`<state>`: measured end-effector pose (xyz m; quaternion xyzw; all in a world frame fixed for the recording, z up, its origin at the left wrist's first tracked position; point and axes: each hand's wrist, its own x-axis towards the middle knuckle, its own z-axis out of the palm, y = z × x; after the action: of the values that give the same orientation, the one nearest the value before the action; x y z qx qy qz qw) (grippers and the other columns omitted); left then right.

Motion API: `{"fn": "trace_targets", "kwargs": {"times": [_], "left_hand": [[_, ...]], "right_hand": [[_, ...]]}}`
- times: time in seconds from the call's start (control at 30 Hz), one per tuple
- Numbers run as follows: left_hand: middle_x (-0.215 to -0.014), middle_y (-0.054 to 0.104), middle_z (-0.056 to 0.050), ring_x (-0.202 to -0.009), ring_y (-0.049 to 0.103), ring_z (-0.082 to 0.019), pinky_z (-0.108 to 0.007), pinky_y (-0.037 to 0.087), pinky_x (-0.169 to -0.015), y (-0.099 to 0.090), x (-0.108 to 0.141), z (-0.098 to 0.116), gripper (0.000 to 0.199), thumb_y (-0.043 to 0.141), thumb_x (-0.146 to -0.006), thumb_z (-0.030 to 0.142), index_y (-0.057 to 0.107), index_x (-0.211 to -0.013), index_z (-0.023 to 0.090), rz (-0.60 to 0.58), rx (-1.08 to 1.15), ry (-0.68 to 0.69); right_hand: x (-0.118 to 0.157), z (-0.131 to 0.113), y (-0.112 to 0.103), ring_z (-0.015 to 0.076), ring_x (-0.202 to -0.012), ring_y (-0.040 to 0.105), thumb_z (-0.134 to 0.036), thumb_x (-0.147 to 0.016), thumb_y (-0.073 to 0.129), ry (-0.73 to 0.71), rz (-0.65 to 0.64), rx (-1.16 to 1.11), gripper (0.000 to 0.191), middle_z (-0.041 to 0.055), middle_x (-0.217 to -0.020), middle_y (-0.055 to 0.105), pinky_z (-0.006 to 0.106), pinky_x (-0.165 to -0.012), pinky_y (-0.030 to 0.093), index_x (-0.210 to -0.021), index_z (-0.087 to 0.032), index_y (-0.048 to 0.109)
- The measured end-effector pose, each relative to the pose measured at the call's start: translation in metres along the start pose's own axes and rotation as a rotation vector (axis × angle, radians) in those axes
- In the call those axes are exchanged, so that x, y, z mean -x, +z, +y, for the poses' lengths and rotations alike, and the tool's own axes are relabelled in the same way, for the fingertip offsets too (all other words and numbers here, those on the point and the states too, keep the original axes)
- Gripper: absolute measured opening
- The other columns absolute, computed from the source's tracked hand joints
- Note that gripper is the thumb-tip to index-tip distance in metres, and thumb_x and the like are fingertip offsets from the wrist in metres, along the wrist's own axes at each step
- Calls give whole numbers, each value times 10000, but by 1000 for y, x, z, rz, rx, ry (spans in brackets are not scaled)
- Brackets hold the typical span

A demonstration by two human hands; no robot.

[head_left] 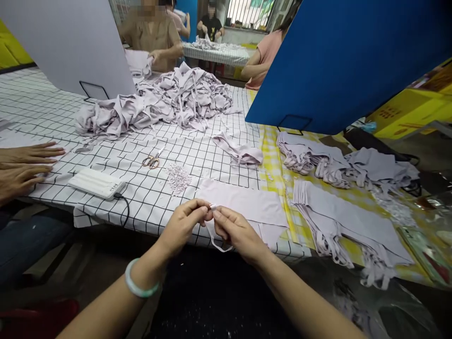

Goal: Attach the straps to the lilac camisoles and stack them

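Observation:
My left hand, with a pale green bangle on its wrist, pinches the end of a thin pale strap close to my right hand. The fingers of my right hand are closed on the same strap, which loops down below them. Both hands meet at the table's front edge, before a flat pale lilac cloth piece. Small cut scraps lie in a little heap beyond my left hand. Orange-handled scissors rest to the left of the scraps.
A large cloth pile lies across the table. Stacked pieces are at right, on yellow checked cloth. A white power bank with a cable is at left, near another person's hands. Blue and white boards stand behind.

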<state>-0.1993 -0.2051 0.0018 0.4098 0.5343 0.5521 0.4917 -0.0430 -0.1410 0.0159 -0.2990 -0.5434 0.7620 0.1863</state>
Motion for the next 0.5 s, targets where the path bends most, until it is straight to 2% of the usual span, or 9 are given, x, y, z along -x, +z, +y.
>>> {"fn": "trace_targets", "kwargs": {"times": [0.07,0.17,0.27,0.37,0.5], "left_hand": [[-731,618,-3,-689,551,-116,-251,474,-660,-2,-3,5,153,641,-865,303,676,-880,156,-54,60,-56],[-761,618,-6,-719,556,-117,-258,466,-684,-3,-1,5,149,672,-836,299,643,-820,154,-100,6,-91],[-797,610,-13,-768,562,-130,-277,463,-719,0,6,4,129,640,-846,280,626,-802,159,-120,-175,-20],[-800,599,-14,-734,540,-127,-277,453,-671,4,11,2,119,611,-852,279,635,-860,163,-126,-296,9],[-814,617,-22,-725,554,-133,-278,457,-638,9,14,-3,132,593,-841,255,646,-923,166,-150,-374,22]], "right_hand": [[5,10,3,72,-477,248,-519,-938,538,-3,19,58,343,-87,-544,341,209,-438,197,-900,-186,608],[12,22,2,81,-497,247,-507,-955,512,32,30,103,327,-87,-562,326,225,-460,194,-929,-190,592],[19,29,0,89,-528,274,-493,-965,503,37,31,135,307,-76,-594,345,232,-489,216,-918,-198,576],[28,31,-1,99,-565,328,-467,-970,497,16,64,201,286,-61,-632,386,237,-531,271,-928,-202,597],[34,33,-1,134,-711,483,-407,-958,506,-34,128,296,253,-18,-733,527,262,-675,386,-891,-200,637]]}}
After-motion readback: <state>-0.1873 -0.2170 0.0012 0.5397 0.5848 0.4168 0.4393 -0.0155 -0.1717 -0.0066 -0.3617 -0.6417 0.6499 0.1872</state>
